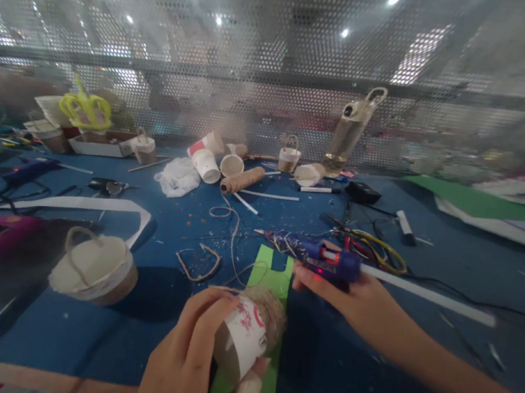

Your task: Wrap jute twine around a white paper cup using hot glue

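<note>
Near the front edge, my left hand (193,355) wraps round a white paper cup (240,335) lying on its side, with printed marks on its wall. Twine (271,310) is wound about the cup's far end, and a loose strand runs back to a twine roll (243,180). My right hand (351,292) grips a blue hot glue gun (317,253), its nozzle pointing left and a white glue stick out of its back. A red light glows on the gun. Under the cup and gun lies a green paper strip (273,352). A short twine loop (200,264) rests left of it.
A small handled basket (93,264) stands left, beside a dark tablet-like slab (11,305). Paper cups (206,163), a crumpled white bag (178,177) and a water bottle (346,137) stand at the back. Cables and a yellow-handled tool (385,254) lie right, near green sheets (483,209).
</note>
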A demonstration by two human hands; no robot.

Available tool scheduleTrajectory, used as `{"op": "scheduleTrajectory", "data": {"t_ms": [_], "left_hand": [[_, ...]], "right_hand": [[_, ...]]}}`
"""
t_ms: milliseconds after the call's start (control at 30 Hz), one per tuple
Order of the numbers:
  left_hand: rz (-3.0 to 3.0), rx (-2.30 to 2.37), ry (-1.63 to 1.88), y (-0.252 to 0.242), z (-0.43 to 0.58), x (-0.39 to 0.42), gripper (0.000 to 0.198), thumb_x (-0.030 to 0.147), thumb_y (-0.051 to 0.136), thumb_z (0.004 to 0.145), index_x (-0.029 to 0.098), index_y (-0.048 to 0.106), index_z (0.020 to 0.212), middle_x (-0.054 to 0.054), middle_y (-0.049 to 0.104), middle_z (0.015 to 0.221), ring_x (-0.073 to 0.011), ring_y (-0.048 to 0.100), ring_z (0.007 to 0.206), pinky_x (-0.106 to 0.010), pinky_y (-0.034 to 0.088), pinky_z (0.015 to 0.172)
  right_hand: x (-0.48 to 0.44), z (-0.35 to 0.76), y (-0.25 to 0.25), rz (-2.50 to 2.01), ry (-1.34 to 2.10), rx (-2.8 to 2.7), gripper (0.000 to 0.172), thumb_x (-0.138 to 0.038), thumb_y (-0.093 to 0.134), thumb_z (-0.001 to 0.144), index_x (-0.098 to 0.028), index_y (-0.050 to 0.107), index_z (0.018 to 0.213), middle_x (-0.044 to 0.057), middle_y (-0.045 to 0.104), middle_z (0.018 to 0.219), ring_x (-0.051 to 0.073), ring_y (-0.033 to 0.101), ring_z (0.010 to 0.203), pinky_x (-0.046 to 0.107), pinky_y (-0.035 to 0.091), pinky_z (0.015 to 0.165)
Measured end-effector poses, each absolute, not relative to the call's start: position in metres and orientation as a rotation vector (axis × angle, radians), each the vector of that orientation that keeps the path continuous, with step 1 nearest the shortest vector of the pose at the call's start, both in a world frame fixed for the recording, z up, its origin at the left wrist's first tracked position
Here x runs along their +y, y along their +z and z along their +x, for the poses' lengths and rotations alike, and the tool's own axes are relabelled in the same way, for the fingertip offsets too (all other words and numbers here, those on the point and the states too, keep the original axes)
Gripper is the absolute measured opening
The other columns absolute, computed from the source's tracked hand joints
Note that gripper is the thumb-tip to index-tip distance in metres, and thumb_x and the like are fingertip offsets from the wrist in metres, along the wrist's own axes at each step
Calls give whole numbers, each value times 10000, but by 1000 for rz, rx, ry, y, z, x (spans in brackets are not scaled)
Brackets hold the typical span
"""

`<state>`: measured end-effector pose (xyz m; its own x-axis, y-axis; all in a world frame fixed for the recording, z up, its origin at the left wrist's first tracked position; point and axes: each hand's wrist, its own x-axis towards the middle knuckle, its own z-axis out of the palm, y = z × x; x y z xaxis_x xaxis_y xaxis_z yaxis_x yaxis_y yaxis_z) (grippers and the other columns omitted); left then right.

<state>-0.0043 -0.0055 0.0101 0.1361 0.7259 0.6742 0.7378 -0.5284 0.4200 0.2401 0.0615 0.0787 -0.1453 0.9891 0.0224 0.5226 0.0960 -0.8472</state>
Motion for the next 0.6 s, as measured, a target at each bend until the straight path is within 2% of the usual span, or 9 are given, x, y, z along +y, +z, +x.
{"op": "scheduleTrajectory", "data": {"t_ms": [100,167,300,400,500,600], "left_hand": [[-2345,-1520,-1414,11,-4,-6,367,502,496,1085,237,534,1335,-126,657,1286,-244,744,1138,-326,674,849],[-2329,-1524,-1416,13,-8,-6,361,483,510,1078,233,539,1337,-122,652,1293,-241,737,1150,-320,668,860],[-2418,-1398,-1240,17,-14,-4,394,372,614,1014,227,528,1370,-120,625,1309,-232,725,1149,-281,662,817],[-2355,-1494,-1283,16,-12,-6,365,358,564,1014,251,530,1362,-106,588,1333,-230,698,1155,-302,657,852],[-2318,-1556,-1336,15,-8,-8,352,312,553,1003,276,540,1352,-95,559,1362,-235,674,1180,-316,650,855],[-2277,-1569,-1360,14,-6,-9,378,249,587,976,284,549,1351,-103,550,1384,-257,666,1199,-350,652,865]], "right_hand": [[56,242,75,-1398,846,-1760,397,-670,689,894,-281,645,956,-22,669,785,213,610,691,376,535,743],[52,245,72,-1311,772,-1789,307,-570,728,913,-284,614,906,-45,606,739,178,528,643,322,458,631],[49,253,70,-1152,773,-1929,275,-385,718,921,-259,525,771,-49,544,719,148,462,621,288,364,562],[49,260,69,-1027,698,-2087,278,-307,683,890,-255,449,748,-66,507,675,126,421,570,277,310,522],[49,265,70,-972,641,-2180,261,-298,677,855,-259,435,763,-73,510,664,121,416,554,275,301,511],[48,267,74,-939,560,-2255,255,-331,648,888,-267,428,777,-78,501,660,121,413,532,279,303,505]]}}
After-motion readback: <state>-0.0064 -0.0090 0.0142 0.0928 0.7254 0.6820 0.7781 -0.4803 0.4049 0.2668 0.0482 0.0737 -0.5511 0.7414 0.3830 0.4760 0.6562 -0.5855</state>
